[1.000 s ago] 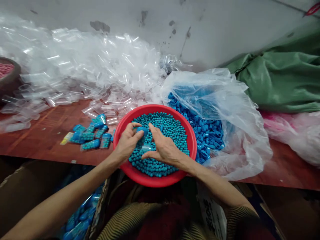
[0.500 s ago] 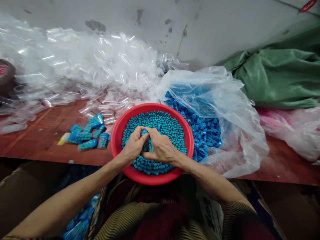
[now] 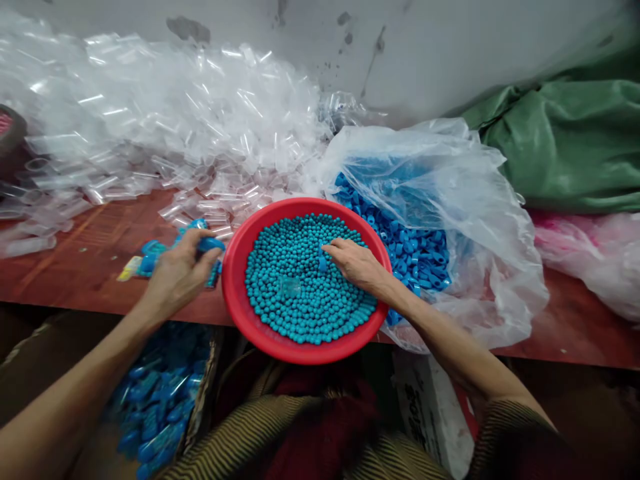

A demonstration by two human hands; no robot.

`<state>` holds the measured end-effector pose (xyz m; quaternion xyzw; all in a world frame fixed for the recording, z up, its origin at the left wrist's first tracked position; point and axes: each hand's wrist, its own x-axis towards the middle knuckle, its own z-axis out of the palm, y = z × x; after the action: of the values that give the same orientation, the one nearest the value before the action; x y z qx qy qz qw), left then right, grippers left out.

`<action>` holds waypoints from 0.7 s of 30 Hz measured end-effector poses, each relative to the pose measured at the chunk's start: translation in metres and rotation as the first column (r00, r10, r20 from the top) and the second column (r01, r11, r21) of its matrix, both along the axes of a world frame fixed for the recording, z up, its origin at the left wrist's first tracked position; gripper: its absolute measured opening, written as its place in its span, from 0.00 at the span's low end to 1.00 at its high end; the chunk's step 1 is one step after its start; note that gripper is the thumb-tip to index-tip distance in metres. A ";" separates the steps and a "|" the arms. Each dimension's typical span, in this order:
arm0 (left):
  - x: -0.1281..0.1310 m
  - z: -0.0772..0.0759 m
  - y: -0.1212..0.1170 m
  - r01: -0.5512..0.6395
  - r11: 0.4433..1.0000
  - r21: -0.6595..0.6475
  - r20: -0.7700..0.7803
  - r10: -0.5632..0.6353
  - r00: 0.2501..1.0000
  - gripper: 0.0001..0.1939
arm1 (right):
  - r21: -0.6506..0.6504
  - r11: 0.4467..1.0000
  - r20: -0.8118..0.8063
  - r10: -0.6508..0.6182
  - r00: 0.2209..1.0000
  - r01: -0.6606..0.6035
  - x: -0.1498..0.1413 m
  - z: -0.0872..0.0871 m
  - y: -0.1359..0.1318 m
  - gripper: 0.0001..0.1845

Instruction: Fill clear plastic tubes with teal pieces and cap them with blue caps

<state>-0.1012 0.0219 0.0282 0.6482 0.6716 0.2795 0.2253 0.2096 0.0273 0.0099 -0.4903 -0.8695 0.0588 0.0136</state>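
A red basin [image 3: 233, 287] full of small turquoise beads [image 3: 310, 313] stands in front of me. My right hand [image 3: 357, 267] reaches over the beads, its fingers pinched on a blue plastic cap [image 3: 323, 261]. A clear plastic tube [image 3: 289, 287] lies on the beads, left of that hand. Left of the basin, my left hand [image 3: 175, 273] has thumb and fingers around a blue-capped tube [image 3: 211, 245]. It is over a small group of bead-filled tubes [image 3: 150, 257], which it partly covers.
Clear empty tubes [image 3: 200, 113] are heaped along the wall. Right of the basin, a clear plastic bag [image 3: 490, 267] lies open with loose blue caps [image 3: 413, 257]. Below the red tabletop [image 3: 100, 267], a carton holds blue-capped tubes [image 3: 160, 400]. Green cloth [image 3: 575, 147] sits at the right.
My hands were together over the basin around a blue-capped tube. They have parted: the left has moved left with the tube, the right now grips a cap over the beads.
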 end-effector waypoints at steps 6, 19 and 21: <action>-0.006 -0.004 0.001 0.082 0.985 0.155 -0.531 0.013 0.847 0.16 | 0.057 0.980 0.192 0.177 0.965 -0.191 -0.005 -0.010 0.007 0.16; 0.104 -0.048 0.009 0.657 0.607 -0.447 -0.508 -0.777 0.372 0.16 | -0.091 0.995 0.289 0.064 0.955 -0.039 -0.001 -0.011 0.013 0.17; 0.106 -0.052 0.016 0.704 0.585 -0.402 -0.481 -0.789 0.382 0.19 | -0.119 0.993 0.251 0.035 0.967 -0.005 0.006 -0.006 0.010 0.18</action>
<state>0.0051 0.0377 -0.0240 0.9159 0.3561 -0.1250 0.1364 0.2159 0.0378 0.0035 -0.4848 -0.8641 0.0468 -0.1266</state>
